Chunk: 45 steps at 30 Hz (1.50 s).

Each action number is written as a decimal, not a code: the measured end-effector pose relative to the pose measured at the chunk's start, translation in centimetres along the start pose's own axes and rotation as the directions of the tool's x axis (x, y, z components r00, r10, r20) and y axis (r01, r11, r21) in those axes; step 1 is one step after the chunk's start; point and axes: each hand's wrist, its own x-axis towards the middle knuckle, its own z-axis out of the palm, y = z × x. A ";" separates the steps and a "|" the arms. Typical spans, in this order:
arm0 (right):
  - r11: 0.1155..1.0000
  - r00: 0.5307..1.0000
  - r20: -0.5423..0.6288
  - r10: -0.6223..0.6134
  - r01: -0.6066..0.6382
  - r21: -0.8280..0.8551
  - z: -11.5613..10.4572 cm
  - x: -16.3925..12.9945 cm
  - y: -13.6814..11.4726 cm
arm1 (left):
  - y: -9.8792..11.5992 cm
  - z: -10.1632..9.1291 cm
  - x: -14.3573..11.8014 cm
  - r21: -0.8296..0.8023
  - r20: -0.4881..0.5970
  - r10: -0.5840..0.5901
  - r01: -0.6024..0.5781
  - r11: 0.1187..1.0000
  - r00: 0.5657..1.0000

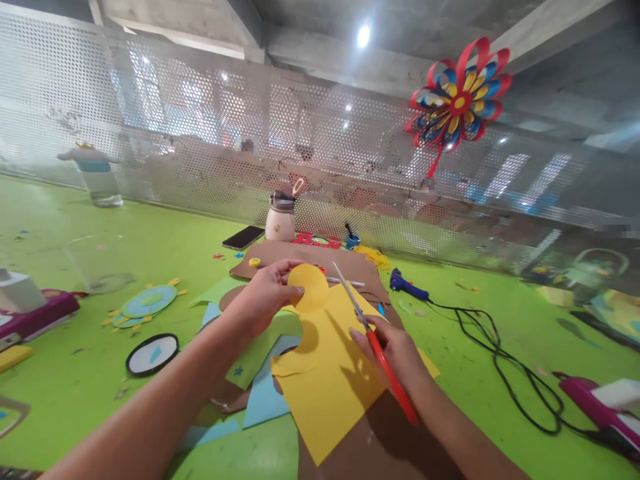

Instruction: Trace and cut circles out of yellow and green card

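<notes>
craft workshop, yellow paper sheet [330,373], scissors [383,363], glue gun [409,285], perforated screen [200,100]

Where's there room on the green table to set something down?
Mostly bare table shows between the phone and the clear cup, beyond the sun-shaped cutout; also nearer than the blue glue gun, between the right hand and black cord. Crowded: overlapping paper around the left hand.

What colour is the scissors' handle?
The scissors' handle is red, best seen in the head view.
</notes>
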 end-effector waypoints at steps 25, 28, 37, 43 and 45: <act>0.738 0.963 0.261 0.066 0.129 -0.662 -2.0 2.5 1.4 | -3.8 2.2 -1.2 0.525 0.548 0.041 -0.382 0.761 0.835; 0.748 0.966 0.254 0.044 0.136 -0.649 -2.4 2.0 0.9 | -3.4 1.7 -0.8 0.488 0.560 0.024 -0.353 0.798 0.828; 0.996 0.956 0.288 -0.060 0.079 -0.052 -3.1 1.6 -3.8 | -3.8 1.4 -0.3 0.424 0.509 0.005 -0.255 0.869 0.861; 0.939 0.935 0.355 -0.027 -0.098 0.329 -0.8 1.3 -3.4 | -3.3 1.5 -0.4 0.494 0.456 0.013 -0.265 0.828 0.890; 0.905 0.938 0.345 -0.022 -0.128 0.405 -0.6 1.1 -2.9 | -2.6 1.1 -0.1 0.555 0.412 0.015 -0.264 0.789 0.911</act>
